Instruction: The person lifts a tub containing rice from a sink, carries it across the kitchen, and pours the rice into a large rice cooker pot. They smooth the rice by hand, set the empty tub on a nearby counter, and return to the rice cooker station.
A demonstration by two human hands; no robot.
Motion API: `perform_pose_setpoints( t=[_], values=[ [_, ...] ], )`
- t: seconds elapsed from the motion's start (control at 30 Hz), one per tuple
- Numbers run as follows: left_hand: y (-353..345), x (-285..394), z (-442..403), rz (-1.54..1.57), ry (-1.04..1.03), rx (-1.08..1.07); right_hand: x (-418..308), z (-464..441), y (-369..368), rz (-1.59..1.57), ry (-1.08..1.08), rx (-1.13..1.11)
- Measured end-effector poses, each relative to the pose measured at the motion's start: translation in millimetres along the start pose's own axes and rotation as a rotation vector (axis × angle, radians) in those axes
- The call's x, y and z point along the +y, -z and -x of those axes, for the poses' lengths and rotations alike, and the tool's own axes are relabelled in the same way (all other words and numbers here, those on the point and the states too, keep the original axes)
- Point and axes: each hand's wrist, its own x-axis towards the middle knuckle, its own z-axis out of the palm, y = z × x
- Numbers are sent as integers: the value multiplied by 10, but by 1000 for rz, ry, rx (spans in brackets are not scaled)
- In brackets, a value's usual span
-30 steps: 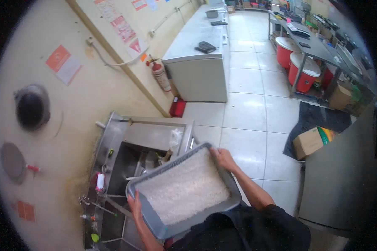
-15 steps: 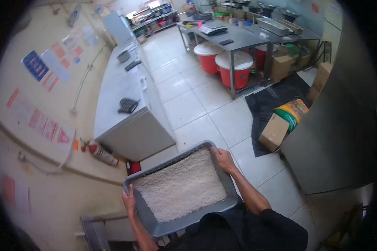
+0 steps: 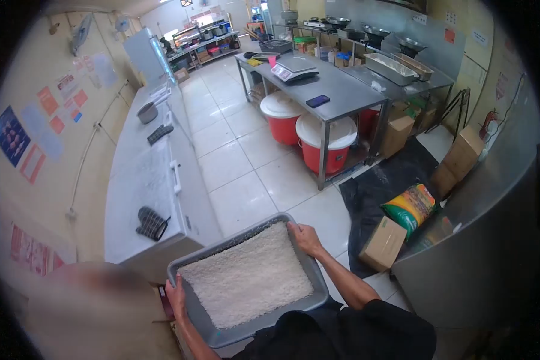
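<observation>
Bright, fairly even light filled the scene, strongest in washed-out white patches near the top of the frame. Glossy white floor tiles (image 3: 225, 180) carried soft glare, while shade lay beneath the rectangular steel table (image 3: 345, 93). White grains (image 3: 246, 276) in the grey rectangular tray (image 3: 240, 333) looked fairly sharp. A smeared blur covered the lower left, black rounded the corners, and lens distortion bowed the long white freezer (image 3: 139, 180).

Phone (image 3: 318, 101) on steel table (image 3: 345, 90)
</observation>
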Motion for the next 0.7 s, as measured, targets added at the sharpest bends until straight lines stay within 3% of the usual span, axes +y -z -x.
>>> perform_pose_setpoints(
  t=[0.03, 0.07, 0.17, 0.43, 0.57, 0.7],
  values=[
    [-300, 633, -580, -46, 110, -86, -41, -811, -25, 1, -107, -48],
    [-937, 759, -1050, -66, 103, -92, 233, -1556, -17, -16, -122, -45],
    [-1261, 617, -1790, -175, 5, -41, 271, -2033, -360, 18, -191, 23],
    [-2271, 1765, -3788, 50, 39, -306, -249, -3813, -438, -29, -216, 154],
    [-2944, 1860, -4649, 56, -3, -341, -195, -4644, -502, -48, -255, 178],
    [-3682, 1776, -5478, 55, 32, -299, -18, -5869, -637, -24, -134, 191]
  ],
)
